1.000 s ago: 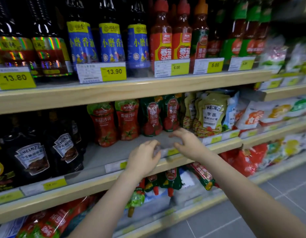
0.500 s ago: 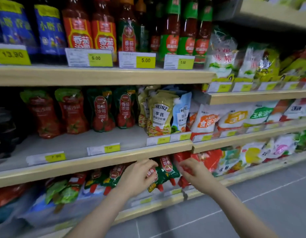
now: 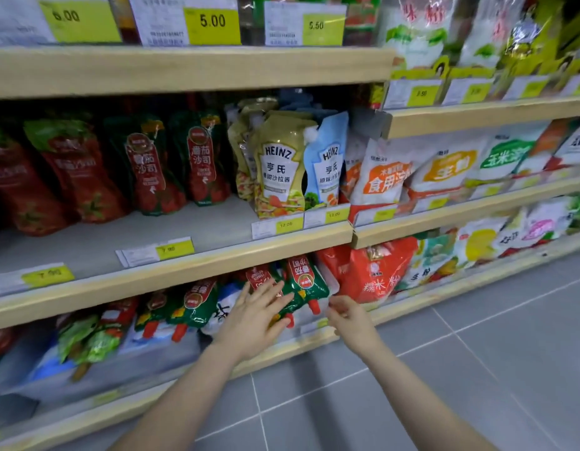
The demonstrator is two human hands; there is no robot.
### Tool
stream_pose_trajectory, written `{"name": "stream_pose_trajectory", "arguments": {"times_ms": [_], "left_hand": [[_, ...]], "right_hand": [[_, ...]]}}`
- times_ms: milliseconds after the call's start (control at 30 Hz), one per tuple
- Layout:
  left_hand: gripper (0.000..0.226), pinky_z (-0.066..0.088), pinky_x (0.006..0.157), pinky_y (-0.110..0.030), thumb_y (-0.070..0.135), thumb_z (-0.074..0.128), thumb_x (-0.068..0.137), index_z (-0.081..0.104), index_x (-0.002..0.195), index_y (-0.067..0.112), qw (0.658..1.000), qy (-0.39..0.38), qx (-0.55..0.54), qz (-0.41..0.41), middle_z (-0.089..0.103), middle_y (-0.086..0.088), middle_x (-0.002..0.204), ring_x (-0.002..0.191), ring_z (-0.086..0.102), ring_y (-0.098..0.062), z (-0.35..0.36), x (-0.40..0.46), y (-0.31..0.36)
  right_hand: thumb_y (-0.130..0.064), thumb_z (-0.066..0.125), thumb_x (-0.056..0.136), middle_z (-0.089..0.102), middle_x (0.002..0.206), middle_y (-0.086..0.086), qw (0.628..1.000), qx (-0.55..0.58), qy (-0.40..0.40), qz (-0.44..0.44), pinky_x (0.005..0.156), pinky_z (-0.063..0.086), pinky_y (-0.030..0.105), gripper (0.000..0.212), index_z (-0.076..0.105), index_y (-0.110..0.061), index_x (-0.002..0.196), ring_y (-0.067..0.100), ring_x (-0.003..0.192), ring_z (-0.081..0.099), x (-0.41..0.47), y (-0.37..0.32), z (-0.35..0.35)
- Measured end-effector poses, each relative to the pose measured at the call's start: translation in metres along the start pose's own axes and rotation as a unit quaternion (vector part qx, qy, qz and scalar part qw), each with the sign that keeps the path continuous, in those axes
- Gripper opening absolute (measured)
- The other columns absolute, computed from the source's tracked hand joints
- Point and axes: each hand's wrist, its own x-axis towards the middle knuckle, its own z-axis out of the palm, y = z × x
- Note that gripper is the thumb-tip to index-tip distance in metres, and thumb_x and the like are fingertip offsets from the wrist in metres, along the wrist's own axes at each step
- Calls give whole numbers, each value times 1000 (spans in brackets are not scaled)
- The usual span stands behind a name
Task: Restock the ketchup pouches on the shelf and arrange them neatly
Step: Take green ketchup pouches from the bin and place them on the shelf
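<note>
Two upside-down ketchup pouches [image 3: 303, 283] lie on the bottom shelf [image 3: 314, 341] at my twelve o'clock, so my flat, released left hand [image 3: 254, 320] presses one while my loosely curled right hand [image 3: 347, 315] waits empty at three o'clock.

Glossy plastic ketchup pouches [image 3: 303, 281]; pale, seemingly matt wood shelf edge [image 3: 171, 265]; smooth grey floor tiles [image 3: 477, 369].

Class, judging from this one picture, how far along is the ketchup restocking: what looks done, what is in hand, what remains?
Done: four ketchup pouches stand at the back of the middle shelf. In hand: the left hand, fingers straight, reaches the spare pouches lying upside down on the bottom shelf; the right hand hovers beside them. Left: filling the shelf's bare front and neatening the rows.
</note>
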Motion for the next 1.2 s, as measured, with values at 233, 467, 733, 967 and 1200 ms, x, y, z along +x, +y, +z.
{"name": "stream_pose_trajectory", "arguments": {"times_ms": [233,467,733,967,1200], "left_hand": [[53,-6,115,-45,59,22,93,26,143,41,1000,2,-9,8,12,17,155,143,-2,-5,24,-12,-28],[52,-6,114,-41,56,28,94,36,141,36,999,25,-16,18,29,11,151,142,14,-9,17,-9,-27],[57,13,116,-39,45,47,90,33,143,26,998,30,-36,52,33,4,150,138,28,-15,6,21,-1],[69,27,111,-34,45,59,83,29,144,31,985,65,-133,92,31,8,150,136,29,-10,-27,54,44],[82,28,106,-24,47,73,72,33,141,32,963,9,-263,65,41,13,140,126,35,-2,-14,51,84]], "right_hand": [[-20,58,90,58,66,5,964,228,-4,135,57,48,23,16,60,-5,85,14,56,55,20,2,40],[-12,55,91,52,64,6,958,247,22,147,52,48,19,19,54,-8,72,13,54,51,10,17,14],[-11,53,90,59,84,30,966,238,48,93,92,47,50,19,59,7,88,26,82,56,-16,10,-26],[-12,52,89,52,77,8,981,181,51,-39,74,51,35,14,48,-10,77,20,75,55,-41,-34,-96],[-23,54,91,66,95,15,985,-121,23,-124,81,53,46,21,56,-2,94,27,88,63,-49,-50,-124]]}}
